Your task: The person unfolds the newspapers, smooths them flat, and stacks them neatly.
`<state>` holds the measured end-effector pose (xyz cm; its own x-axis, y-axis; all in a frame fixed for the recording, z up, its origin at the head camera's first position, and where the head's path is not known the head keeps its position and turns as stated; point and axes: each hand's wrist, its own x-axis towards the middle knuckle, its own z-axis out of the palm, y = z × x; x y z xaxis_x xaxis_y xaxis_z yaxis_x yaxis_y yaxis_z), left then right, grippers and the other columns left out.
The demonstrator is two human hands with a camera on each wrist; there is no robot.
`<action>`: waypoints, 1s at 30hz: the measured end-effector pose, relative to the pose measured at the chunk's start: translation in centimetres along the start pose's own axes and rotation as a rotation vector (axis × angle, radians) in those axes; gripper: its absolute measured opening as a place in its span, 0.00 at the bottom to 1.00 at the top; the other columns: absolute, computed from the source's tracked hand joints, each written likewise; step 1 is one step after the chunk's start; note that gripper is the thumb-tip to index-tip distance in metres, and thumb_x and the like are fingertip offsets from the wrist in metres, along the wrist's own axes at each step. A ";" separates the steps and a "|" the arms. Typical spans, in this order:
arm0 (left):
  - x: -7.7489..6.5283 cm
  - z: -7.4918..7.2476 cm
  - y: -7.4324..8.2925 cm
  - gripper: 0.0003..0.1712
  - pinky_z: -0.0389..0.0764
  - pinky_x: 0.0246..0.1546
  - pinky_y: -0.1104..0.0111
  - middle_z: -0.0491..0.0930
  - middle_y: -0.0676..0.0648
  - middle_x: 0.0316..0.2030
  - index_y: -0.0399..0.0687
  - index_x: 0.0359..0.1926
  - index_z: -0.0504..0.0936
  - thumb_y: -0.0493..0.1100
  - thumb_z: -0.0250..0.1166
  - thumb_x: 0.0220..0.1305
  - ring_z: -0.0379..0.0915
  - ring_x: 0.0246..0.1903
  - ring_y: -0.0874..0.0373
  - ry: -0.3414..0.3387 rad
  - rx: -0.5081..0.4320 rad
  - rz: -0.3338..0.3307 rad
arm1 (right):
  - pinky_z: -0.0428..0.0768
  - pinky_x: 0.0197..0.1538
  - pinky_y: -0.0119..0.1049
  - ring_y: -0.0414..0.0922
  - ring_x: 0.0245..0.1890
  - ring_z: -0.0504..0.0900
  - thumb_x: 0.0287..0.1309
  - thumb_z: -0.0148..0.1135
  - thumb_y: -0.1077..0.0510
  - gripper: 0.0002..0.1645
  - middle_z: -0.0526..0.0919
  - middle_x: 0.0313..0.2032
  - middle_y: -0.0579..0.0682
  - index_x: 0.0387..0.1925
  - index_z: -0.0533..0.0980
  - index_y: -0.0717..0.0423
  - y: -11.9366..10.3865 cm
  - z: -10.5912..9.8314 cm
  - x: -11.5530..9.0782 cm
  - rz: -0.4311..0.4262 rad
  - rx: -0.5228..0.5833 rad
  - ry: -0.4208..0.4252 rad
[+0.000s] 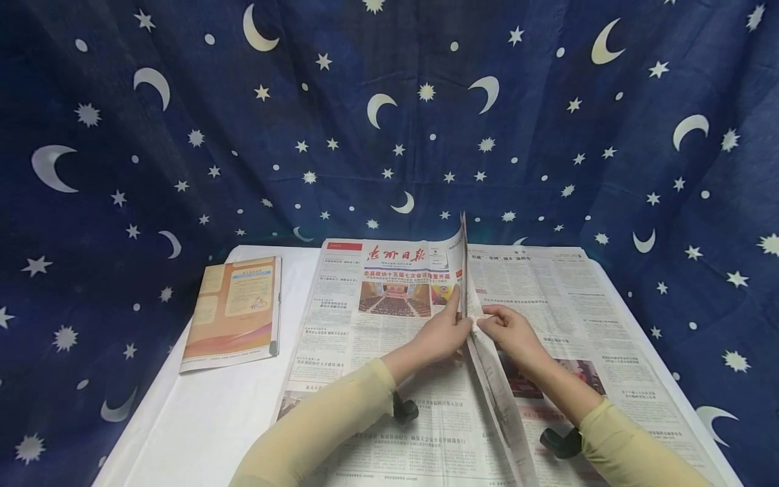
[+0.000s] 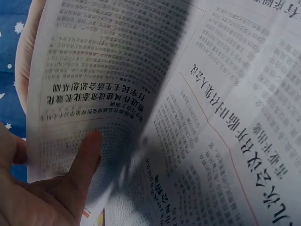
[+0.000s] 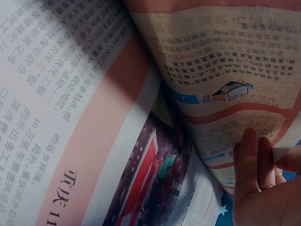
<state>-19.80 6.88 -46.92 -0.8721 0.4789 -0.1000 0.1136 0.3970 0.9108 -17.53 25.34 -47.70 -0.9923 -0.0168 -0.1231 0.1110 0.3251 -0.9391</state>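
A newspaper (image 1: pixel 341 433) lies spread across the white table, with a red masthead and a hall photo on its left part. Some of its pages (image 1: pixel 487 365) stand upright along the middle. My left hand (image 1: pixel 435 333) pinches the edge of these raised pages from the left, its thumb (image 2: pixel 87 157) lying on the print in the left wrist view. From the other side my right hand (image 1: pixel 514 339) pinches the same edge, and its fingers (image 3: pixel 248 160) press on a tinted page in the right wrist view. How many sheets are held cannot be told.
An orange-brown booklet (image 1: pixel 228 311) lies at the table's left. Behind the white table (image 1: pixel 152 419) hangs a dark blue cloth (image 1: pixel 341 176) with moons and stars. Dark straps (image 1: pixel 560 443) show near both wrists.
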 end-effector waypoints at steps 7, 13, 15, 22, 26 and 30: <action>0.3 -0.1 -0.1 0.37 0.81 0.52 0.63 0.74 0.35 0.67 0.48 0.83 0.41 0.42 0.42 0.80 0.82 0.48 0.53 0.062 0.256 0.075 | 0.70 0.24 0.33 0.39 0.22 0.67 0.73 0.58 0.57 0.29 0.80 0.32 0.50 0.68 0.66 0.69 -0.1 -0.4 -0.1 0.015 -0.028 0.005; -0.1 -1.5 -0.6 0.35 0.77 0.61 0.61 0.65 0.39 0.73 0.51 0.83 0.43 0.39 0.39 0.80 0.78 0.59 0.46 0.084 0.233 0.124 | 0.76 0.32 0.35 0.44 0.32 0.75 0.74 0.58 0.53 0.32 0.81 0.38 0.54 0.69 0.66 0.69 -0.5 -1.9 -0.7 0.005 -0.123 0.007; -0.5 -2.4 -0.8 0.36 0.73 0.65 0.59 0.60 0.41 0.76 0.53 0.83 0.43 0.39 0.40 0.80 0.74 0.63 0.45 0.084 0.188 0.144 | 0.78 0.32 0.36 0.45 0.33 0.77 0.75 0.57 0.53 0.31 0.82 0.40 0.56 0.69 0.66 0.69 -0.6 -2.6 -1.0 0.006 -0.142 -0.004; -2.3 -6.8 -1.4 0.37 0.62 0.72 0.55 0.50 0.42 0.79 0.62 0.83 0.43 0.39 0.41 0.80 0.58 0.74 0.46 0.105 0.096 0.162 | 0.84 0.36 0.40 0.48 0.36 0.85 0.75 0.54 0.55 0.30 0.82 0.45 0.59 0.69 0.64 0.68 -0.6 -4.2 -1.5 0.060 -0.201 -0.022; -3.6 -9.3 -1.7 0.36 0.65 0.70 0.54 0.50 0.43 0.80 0.61 0.83 0.44 0.40 0.41 0.80 0.59 0.73 0.46 0.113 0.100 0.164 | 0.86 0.36 0.43 0.50 0.35 0.87 0.74 0.53 0.58 0.33 0.82 0.47 0.63 0.72 0.58 0.70 0.1 -4.1 -1.4 0.101 -0.182 -0.034; -4.7 -11.5 -2.3 0.35 0.54 0.75 0.55 0.45 0.45 0.81 0.58 0.83 0.43 0.40 0.40 0.81 0.46 0.78 0.50 0.110 0.072 0.181 | 0.86 0.34 0.43 0.51 0.34 0.88 0.73 0.50 0.63 0.37 0.83 0.48 0.66 0.76 0.49 0.71 1.1 -3.7 -1.3 0.125 -0.205 -0.043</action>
<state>-21.44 -5.28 -43.91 -0.8806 0.4609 0.1106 0.3034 0.3689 0.8786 -16.34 29.19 -47.39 -0.9678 -0.0029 -0.2518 0.2148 0.5123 -0.8315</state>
